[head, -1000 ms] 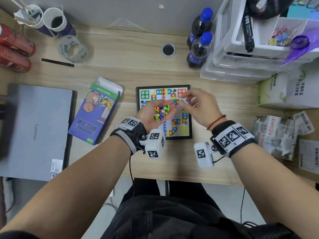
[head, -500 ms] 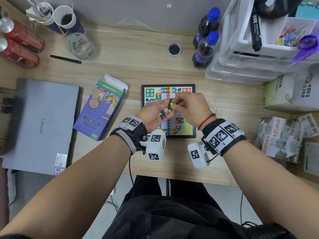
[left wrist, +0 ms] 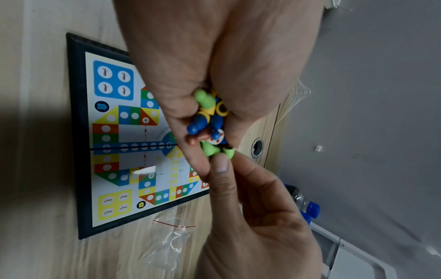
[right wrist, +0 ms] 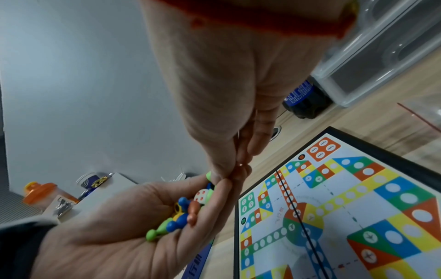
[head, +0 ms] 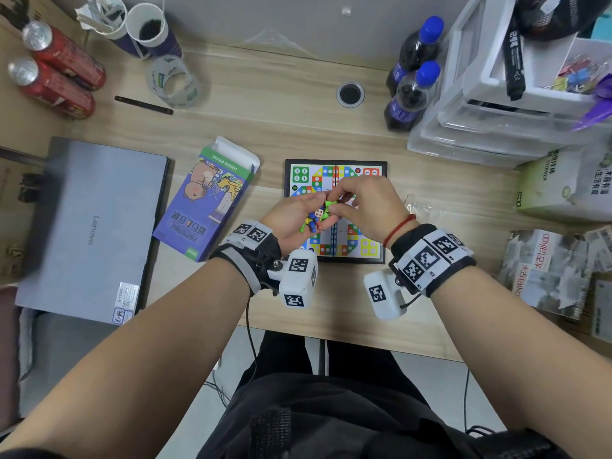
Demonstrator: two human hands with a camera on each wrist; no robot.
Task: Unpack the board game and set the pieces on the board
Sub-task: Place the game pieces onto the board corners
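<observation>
The ludo board [head: 364, 250] lies open and flat on the desk, with no pieces standing on the part that shows. My left hand [head: 298, 210] is cupped palm up above its left half and holds several pawns [head: 313, 221] in green, blue, yellow and orange, plus a white die [right wrist: 201, 195]. My right hand [head: 334, 207] reaches into that palm. Its thumb [left wrist: 220, 166] and fingertips pinch a green pawn [left wrist: 211, 151] at the edge of the pile. The pawns [right wrist: 179, 217] lie loose in the palm. The hands hide the board's centre.
The open game box [head: 205, 207] lies left of the board and an empty clear bag [head: 420, 207] right of it. A closed laptop [head: 89, 226] fills the left. Two cola bottles [head: 410, 94], plastic drawers [head: 480, 120], cans [head: 56, 81], a tape roll [head: 172, 82] and a pen [head: 142, 105] stand behind.
My right hand has come from over the board's far edge to the left palm and closed its fingertips on a pawn. The left hand has kept the pile, tilting a little.
</observation>
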